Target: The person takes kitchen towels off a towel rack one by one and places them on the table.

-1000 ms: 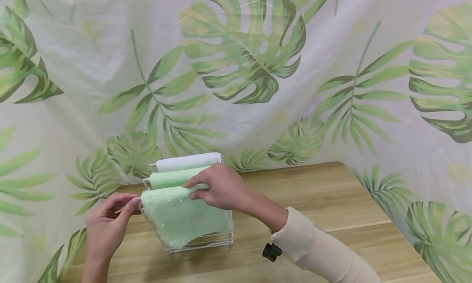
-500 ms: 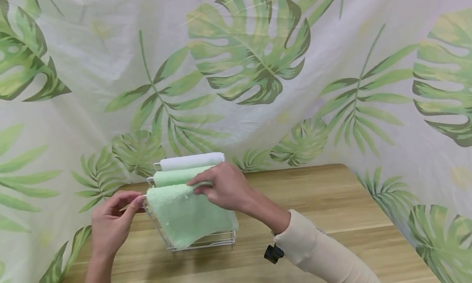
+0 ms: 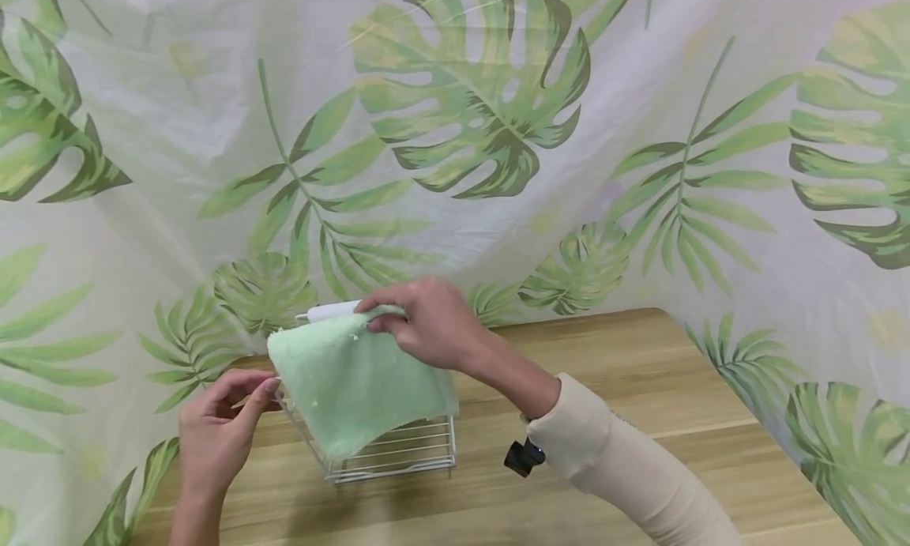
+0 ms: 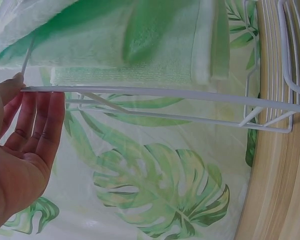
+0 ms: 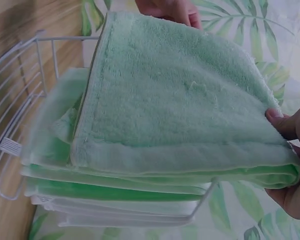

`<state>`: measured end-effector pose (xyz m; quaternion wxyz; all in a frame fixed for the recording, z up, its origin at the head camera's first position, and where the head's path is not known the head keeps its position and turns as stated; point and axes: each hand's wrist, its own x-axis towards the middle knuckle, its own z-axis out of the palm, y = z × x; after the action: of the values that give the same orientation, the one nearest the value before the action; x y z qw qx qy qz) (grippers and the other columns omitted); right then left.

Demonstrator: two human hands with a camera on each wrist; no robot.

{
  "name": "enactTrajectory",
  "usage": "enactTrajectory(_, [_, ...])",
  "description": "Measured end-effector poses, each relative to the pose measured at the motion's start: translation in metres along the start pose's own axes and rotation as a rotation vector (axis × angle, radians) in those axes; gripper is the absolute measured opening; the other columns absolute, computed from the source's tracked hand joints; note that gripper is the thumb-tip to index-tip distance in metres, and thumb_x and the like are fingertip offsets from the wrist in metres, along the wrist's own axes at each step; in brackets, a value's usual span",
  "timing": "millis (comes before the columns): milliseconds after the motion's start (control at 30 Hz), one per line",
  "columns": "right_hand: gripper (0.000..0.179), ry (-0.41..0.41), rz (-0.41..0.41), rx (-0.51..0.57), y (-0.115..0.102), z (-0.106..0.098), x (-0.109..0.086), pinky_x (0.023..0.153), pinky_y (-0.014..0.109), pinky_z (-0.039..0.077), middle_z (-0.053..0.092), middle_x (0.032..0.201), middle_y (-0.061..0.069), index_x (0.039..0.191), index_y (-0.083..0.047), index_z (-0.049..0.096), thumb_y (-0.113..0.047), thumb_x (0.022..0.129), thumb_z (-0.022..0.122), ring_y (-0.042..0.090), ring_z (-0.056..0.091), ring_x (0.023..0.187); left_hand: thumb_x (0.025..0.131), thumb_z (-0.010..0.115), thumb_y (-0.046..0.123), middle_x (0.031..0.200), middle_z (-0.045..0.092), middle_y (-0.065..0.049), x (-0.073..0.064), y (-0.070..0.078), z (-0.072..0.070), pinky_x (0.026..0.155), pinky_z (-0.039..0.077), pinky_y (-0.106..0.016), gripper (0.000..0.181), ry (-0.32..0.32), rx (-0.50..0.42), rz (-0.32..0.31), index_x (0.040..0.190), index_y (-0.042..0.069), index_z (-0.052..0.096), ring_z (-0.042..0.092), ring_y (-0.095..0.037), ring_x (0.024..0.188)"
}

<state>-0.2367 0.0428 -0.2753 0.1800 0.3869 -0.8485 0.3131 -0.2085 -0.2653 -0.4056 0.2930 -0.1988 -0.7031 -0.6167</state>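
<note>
My right hand (image 3: 381, 318) pinches the top edge of a folded light green towel (image 3: 355, 388) and holds it lifted above a white wire rack (image 3: 398, 453) on the wooden table (image 3: 640, 388). In the right wrist view the fingers (image 5: 286, 125) grip the towel (image 5: 180, 100) at its folded corner, over more green towels stacked in the rack (image 5: 20, 75). A white towel (image 3: 330, 310) shows behind it. My left hand (image 3: 256, 396) touches the rack's left front corner. In the left wrist view a fingertip (image 4: 16, 80) rests against a rack rail (image 4: 165, 93), the other fingers relaxed.
A leaf-printed curtain (image 3: 498, 135) hangs close behind and to both sides of the table. A small black clip (image 3: 522, 457) sits at my right sleeve. Bare wood lies to the right of the rack and in front of it.
My right hand has raised the front green towel up off its rail, so it now hides the green towel behind. My left hand stays at the rack's corner.
</note>
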Motion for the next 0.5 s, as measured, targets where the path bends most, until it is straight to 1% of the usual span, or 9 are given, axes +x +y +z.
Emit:
enactTrajectory(100, [0.017, 0.004, 0.003, 0.011, -0.002, -0.009, 0.006, 0.051, 0.015, 0.022, 0.085, 0.102, 0.001, 0.116, -0.016, 0.083, -0.018, 0.099, 0.079, 0.000, 0.019, 0.050, 0.092, 0.063, -0.027, 0.095, 0.080, 0.009, 0.000, 0.000, 0.001, 0.068, 0.067, -0.020, 0.011, -0.008, -0.009, 0.010, 0.101, -0.023, 0.065, 0.078, -0.003, 0.080])
enactTrajectory(200, [0.017, 0.012, 0.014, 0.018, -0.003, -0.018, 0.012, 0.051, 0.016, 0.021, 0.084, 0.094, 0.002, 0.115, -0.016, 0.083, -0.019, 0.099, 0.079, 0.001, 0.018, 0.051, 0.092, 0.064, -0.027, 0.095, 0.080, 0.009, -0.001, 0.000, 0.001, 0.068, 0.067, -0.019, 0.010, -0.007, -0.005, 0.010, 0.101, -0.023, 0.065, 0.078, -0.004, 0.079])
enactTrajectory(267, [0.017, 0.010, 0.028, 0.029, -0.004, -0.023, 0.016, 0.052, 0.015, 0.024, 0.084, 0.098, 0.002, 0.116, -0.016, 0.083, -0.019, 0.100, 0.078, 0.002, 0.019, 0.052, 0.092, 0.064, -0.026, 0.095, 0.080, 0.009, -0.001, 0.000, 0.001, 0.067, 0.067, -0.019, 0.010, -0.004, -0.001, 0.007, 0.101, -0.022, 0.065, 0.078, -0.005, 0.079])
enactTrajectory(300, [0.017, 0.011, 0.031, 0.033, -0.005, -0.026, 0.018, 0.055, 0.015, 0.027, 0.084, 0.100, 0.002, 0.115, -0.016, 0.083, -0.019, 0.100, 0.079, -0.001, 0.025, 0.054, 0.092, 0.065, -0.026, 0.095, 0.079, 0.009, -0.001, 0.000, 0.001, 0.067, 0.067, -0.019, 0.009, -0.005, 0.001, 0.008, 0.101, -0.023, 0.065, 0.078, -0.005, 0.078])
enactTrajectory(333, [0.017, 0.006, 0.038, 0.040, -0.006, -0.029, 0.020, 0.057, 0.014, 0.030, 0.084, 0.101, 0.002, 0.116, -0.016, 0.083, -0.019, 0.100, 0.079, 0.000, 0.027, 0.054, 0.092, 0.064, -0.026, 0.095, 0.079, 0.009, -0.001, -0.001, 0.001, 0.067, 0.067, -0.019, 0.009, -0.005, 0.001, 0.009, 0.101, -0.023, 0.064, 0.078, -0.005, 0.079])
enactTrajectory(367, [0.017, 0.002, 0.046, 0.051, -0.007, -0.032, 0.021, 0.058, 0.015, 0.032, 0.084, 0.106, 0.002, 0.116, -0.015, 0.083, -0.019, 0.100, 0.079, 0.002, 0.028, 0.055, 0.092, 0.064, -0.026, 0.095, 0.079, 0.009, -0.001, -0.001, 0.001, 0.067, 0.067, -0.019, 0.009, -0.004, 0.000, 0.009, 0.100, -0.023, 0.064, 0.077, -0.005, 0.079])
enactTrajectory(433, [0.018, 0.000, 0.051, 0.066, -0.009, -0.038, 0.025, 0.066, 0.017, 0.040, 0.083, 0.117, 0.001, 0.116, -0.015, 0.083, -0.017, 0.100, 0.079, 0.003, 0.040, 0.061, 0.092, 0.064, -0.026, 0.095, 0.079, 0.010, -0.001, -0.001, 0.001, 0.067, 0.067, -0.019, 0.009, -0.002, -0.005, 0.004, 0.100, -0.024, 0.064, 0.078, -0.005, 0.079])
enactTrajectory(500, [0.018, -0.003, 0.061, 0.085, -0.010, -0.045, 0.029, 0.078, 0.016, 0.050, 0.082, 0.118, 0.001, 0.117, -0.014, 0.083, -0.016, 0.099, 0.079, 0.002, 0.060, 0.074, 0.092, 0.064, -0.026, 0.095, 0.080, 0.010, -0.001, 0.000, 0.001, 0.067, 0.067, -0.019, 0.008, 0.006, -0.006, -0.004, 0.100, -0.025, 0.063, 0.078, -0.004, 0.080])
